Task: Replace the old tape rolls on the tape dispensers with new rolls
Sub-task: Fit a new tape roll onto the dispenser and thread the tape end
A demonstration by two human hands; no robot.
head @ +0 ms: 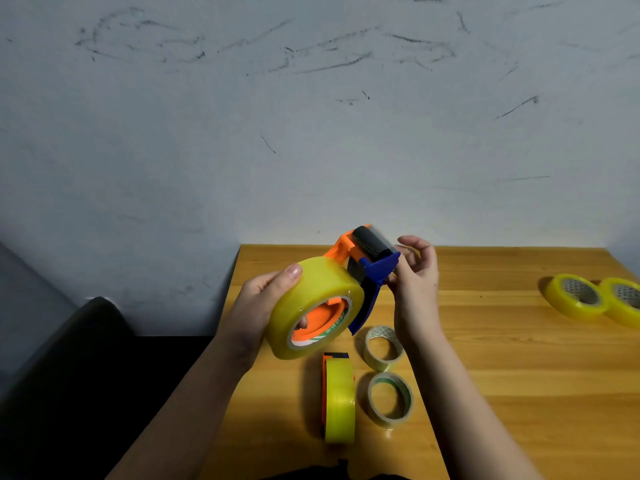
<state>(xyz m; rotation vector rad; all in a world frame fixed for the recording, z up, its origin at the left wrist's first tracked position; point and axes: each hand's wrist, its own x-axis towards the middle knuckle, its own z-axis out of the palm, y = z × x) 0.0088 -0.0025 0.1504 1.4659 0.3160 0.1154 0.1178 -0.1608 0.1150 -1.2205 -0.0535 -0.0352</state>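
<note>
An orange and blue tape dispenser (367, 261) is held up above the table with a full yellow tape roll (318, 296) mounted on it. My left hand (263, 306) grips that roll from the left, thumb on top. My right hand (414, 271) is at the dispenser's blue front flap, fingers pinching beside it. A second dispenser with a yellow roll (339, 400) stands on edge on the table below. Two nearly empty rolls (384, 348) (389, 398) lie flat to its right.
Two full yellow rolls (576, 296) (623, 301) lie at the right side of the wooden table (502, 358). A dark chair back (69, 358) stands left of the table. A scuffed grey wall is behind.
</note>
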